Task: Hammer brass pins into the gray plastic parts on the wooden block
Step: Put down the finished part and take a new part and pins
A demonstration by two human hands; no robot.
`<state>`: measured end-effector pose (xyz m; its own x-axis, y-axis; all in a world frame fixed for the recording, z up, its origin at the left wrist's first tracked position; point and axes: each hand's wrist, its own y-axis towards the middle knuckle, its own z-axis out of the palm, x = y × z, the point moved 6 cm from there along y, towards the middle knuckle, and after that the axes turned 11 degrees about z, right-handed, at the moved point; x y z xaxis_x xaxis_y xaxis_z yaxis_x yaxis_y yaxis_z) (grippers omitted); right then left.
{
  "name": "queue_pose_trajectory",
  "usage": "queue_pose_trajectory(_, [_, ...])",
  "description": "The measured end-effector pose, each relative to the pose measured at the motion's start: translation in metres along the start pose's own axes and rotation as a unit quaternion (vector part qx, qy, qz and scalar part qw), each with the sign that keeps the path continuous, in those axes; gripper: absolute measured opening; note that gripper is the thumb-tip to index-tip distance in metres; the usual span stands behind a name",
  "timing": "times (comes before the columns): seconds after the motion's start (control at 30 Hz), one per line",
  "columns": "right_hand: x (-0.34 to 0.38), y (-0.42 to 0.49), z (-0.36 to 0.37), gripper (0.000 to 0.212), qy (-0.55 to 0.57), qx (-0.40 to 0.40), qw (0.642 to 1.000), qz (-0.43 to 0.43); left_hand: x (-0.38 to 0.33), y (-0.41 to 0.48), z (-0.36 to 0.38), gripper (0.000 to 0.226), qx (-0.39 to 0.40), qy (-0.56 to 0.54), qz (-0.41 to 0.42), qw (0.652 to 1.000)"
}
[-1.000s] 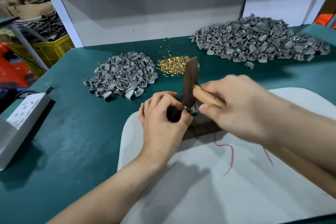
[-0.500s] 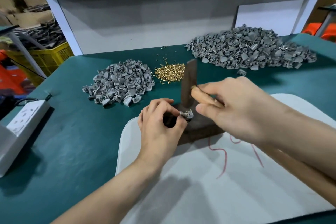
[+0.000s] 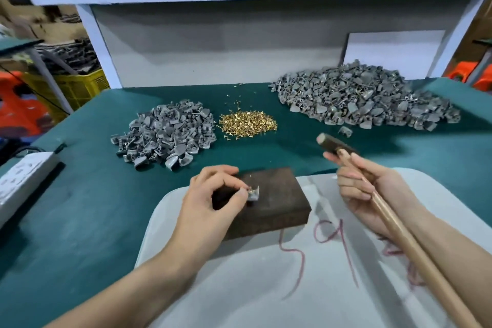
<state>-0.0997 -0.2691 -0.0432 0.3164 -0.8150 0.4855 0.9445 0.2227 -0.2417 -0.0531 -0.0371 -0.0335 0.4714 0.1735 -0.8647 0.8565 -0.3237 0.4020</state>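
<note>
A dark wooden block (image 3: 277, 197) lies on a white board (image 3: 266, 287). On the block's top stands a small gray plastic part (image 3: 253, 193) with brass showing in it. My left hand (image 3: 210, 200) pinches that part between thumb and forefinger. My right hand (image 3: 364, 189) grips the wooden handle of a hammer (image 3: 334, 145), whose dark head hangs off to the right of the block, above the green table. A heap of brass pins (image 3: 247, 125) lies behind the block.
A small pile of gray parts (image 3: 165, 136) sits at the back left, a larger pile (image 3: 364, 98) at the back right, with one stray part (image 3: 345, 130) near it. A white power strip (image 3: 21, 181) lies at the left edge of the green table (image 3: 80, 221).
The hammer has swung away from over the part to the right of the block. My left hand stays pinching the part on the block. The camera has tilted up.
</note>
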Motion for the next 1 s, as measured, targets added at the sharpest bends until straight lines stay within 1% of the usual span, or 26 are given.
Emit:
queue_pose_trajectory(0.07, [0.003,0.004,-0.004,0.083,0.018,0.011,1.000,-0.002,0.002,0.004,-0.003,0.017,-0.010,-0.022,-0.030,0.999])
queue_pose_trajectory(0.17, [0.002,0.011,-0.010,0.070,0.025,-0.006,1.000,-0.002,0.001,0.023,-0.020,0.024,-0.078,-0.055,-0.069,0.993])
queue_pose_trajectory(0.23, [0.002,0.013,-0.012,0.061,0.018,-0.031,0.999,0.001,-0.011,0.055,-0.015,0.022,-0.086,-0.049,-0.085,0.991])
queue_pose_trajectory(0.27, [0.002,0.014,-0.013,0.050,0.010,-0.050,0.999,0.001,-0.020,0.077,-0.004,0.020,-0.073,-0.049,-0.085,0.992])
queue_pose_trajectory(0.33, [0.001,0.012,-0.014,0.019,0.003,-0.072,0.997,0.001,-0.040,0.129,0.031,0.011,-0.031,-0.064,-0.074,0.995])
queue_pose_trajectory(0.37, [0.001,0.010,-0.014,0.011,0.001,-0.073,0.997,0.004,-0.048,0.156,0.051,0.010,0.002,-0.045,-0.074,0.996])
queue_pose_trajectory(0.4, [0.001,0.009,-0.015,0.009,-0.002,-0.072,0.997,0.008,-0.050,0.181,0.069,0.022,0.038,-0.010,-0.073,0.997])
queue_pose_trajectory(0.43, [0.000,0.007,-0.016,0.011,-0.012,-0.074,0.997,0.014,-0.045,0.202,0.079,0.037,0.063,0.037,-0.070,0.995])
queue_pose_trajectory(0.47, [0.000,0.007,-0.017,0.013,-0.024,-0.078,0.997,0.020,-0.036,0.218,0.079,0.045,0.073,0.104,-0.066,0.990])
queue_pose_trajectory(0.5, [0.000,0.007,-0.018,0.017,-0.030,-0.082,0.996,0.023,-0.025,0.227,0.072,0.048,0.092,0.195,-0.063,0.974])
queue_pose_trajectory(0.57, [0.001,0.009,-0.021,0.036,-0.026,-0.084,0.996,0.016,0.006,0.224,0.053,0.048,0.165,0.361,-0.046,0.917])
queue_pose_trajectory(0.63, [0.003,0.012,-0.022,0.045,-0.022,-0.082,0.996,0.011,0.034,0.209,0.043,0.041,0.252,0.449,-0.005,0.857])
queue_pose_trajectory(0.67, [0.003,0.013,-0.021,0.044,-0.025,-0.080,0.996,0.013,0.044,0.201,0.039,0.035,0.267,0.464,0.012,0.844])
queue_pose_trajectory(0.77, [0.002,0.014,-0.020,0.032,-0.047,-0.074,0.996,0.023,0.047,0.191,0.035,0.016,0.243,0.441,0.050,0.863])
queue_pose_trajectory(0.8, [0.002,0.013,-0.020,0.031,-0.048,-0.075,0.996,0.026,0.046,0.191,0.034,0.014,0.237,0.436,0.060,0.866])
queue_pose_trajectory(0.93, [0.002,0.013,-0.022,0.031,-0.030,-0.089,0.995,0.023,0.040,0.188,0.037,0.026,0.261,0.434,0.072,0.859])
queue_pose_trajectory(1.0, [0.001,0.013,-0.022,0.030,-0.030,-0.094,0.995,0.021,0.039,0.188,0.037,0.025,0.268,0.437,0.071,0.856])
